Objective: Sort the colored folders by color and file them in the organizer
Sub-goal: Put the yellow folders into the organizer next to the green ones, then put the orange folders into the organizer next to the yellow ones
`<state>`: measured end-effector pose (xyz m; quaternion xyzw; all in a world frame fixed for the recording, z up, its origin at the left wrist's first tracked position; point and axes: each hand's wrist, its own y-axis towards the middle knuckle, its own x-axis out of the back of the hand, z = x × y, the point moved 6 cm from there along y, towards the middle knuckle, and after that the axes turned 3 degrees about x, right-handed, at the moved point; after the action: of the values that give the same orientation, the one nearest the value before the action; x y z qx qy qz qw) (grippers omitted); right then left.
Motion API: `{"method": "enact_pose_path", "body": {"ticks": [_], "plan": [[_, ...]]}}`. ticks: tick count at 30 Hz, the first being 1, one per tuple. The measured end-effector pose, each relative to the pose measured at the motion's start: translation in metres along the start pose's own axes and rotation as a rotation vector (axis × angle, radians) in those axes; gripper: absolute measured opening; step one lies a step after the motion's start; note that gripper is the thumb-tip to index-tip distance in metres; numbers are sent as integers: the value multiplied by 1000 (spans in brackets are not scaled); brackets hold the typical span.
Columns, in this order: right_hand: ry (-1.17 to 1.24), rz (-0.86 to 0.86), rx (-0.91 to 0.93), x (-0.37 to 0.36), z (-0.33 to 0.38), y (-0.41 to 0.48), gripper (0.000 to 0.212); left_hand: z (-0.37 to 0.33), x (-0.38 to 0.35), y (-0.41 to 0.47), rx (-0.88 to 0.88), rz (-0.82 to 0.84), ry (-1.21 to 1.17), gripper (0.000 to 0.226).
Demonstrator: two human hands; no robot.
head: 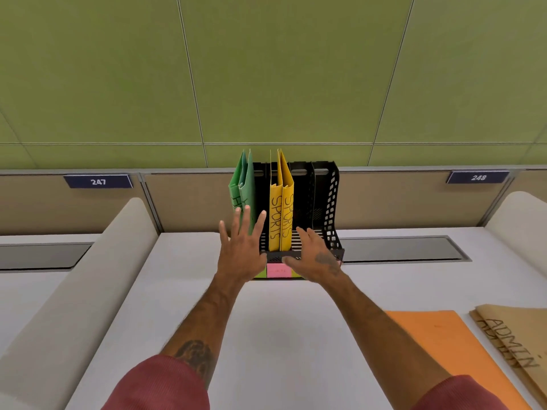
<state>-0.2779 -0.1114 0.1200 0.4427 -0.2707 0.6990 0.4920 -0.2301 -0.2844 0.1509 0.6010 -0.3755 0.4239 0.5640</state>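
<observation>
A black slotted organizer (333, 202) stands upright at the back of the white desk. Green folders (244, 184) fill its leftmost slot, and two yellow folders marked SPORTS (281, 214) stand in a middle slot. The two right slots hold nothing. My left hand (241, 250) is spread, fingers straight, in front of the green folders at the organizer's front edge. My right hand (315, 255) lies with relaxed fingers over the organizer's front lip, below the yellow folders. An orange folder (444, 347) and brown folders marked ADMIN (515, 344) lie flat at the right.
Coloured sticky labels, pink (278, 271) in the middle, are stuck on the organizer's front. Padded beige dividers (88, 279) (524, 220) flank the desk. Grey cable trays (405, 248) are set into the desk's back. A green panel wall rises behind.
</observation>
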Motion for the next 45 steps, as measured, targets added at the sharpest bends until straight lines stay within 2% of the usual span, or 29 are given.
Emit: {"method": "enact_pose_path", "body": {"ticks": [9,16,21,27,33,37,41,45], "plan": [[-339,-29,100,-19,-35,-81,101,-13,-29,-78,28,95,-11,81],[-410,-4,103,-16,-83,-122,104,-51,-45,-125,42,163,1,80],[-384,18,116,-3,-120,-152,108,-97,-50,-146,53,204,37,81],[-390,52,129,14,-182,-192,102,-168,-53,-173,86,235,-3,81],[-397,101,66,23,-245,-228,95,-225,-71,-197,84,318,8,82],[-382,129,18,27,-278,-246,92,-253,-76,-207,67,336,-37,103],[-360,135,-42,31,-304,-257,95,-273,-90,-213,68,404,-69,92],[-229,152,-180,26,-328,-266,96,-300,-105,-214,44,487,-216,84]]}}
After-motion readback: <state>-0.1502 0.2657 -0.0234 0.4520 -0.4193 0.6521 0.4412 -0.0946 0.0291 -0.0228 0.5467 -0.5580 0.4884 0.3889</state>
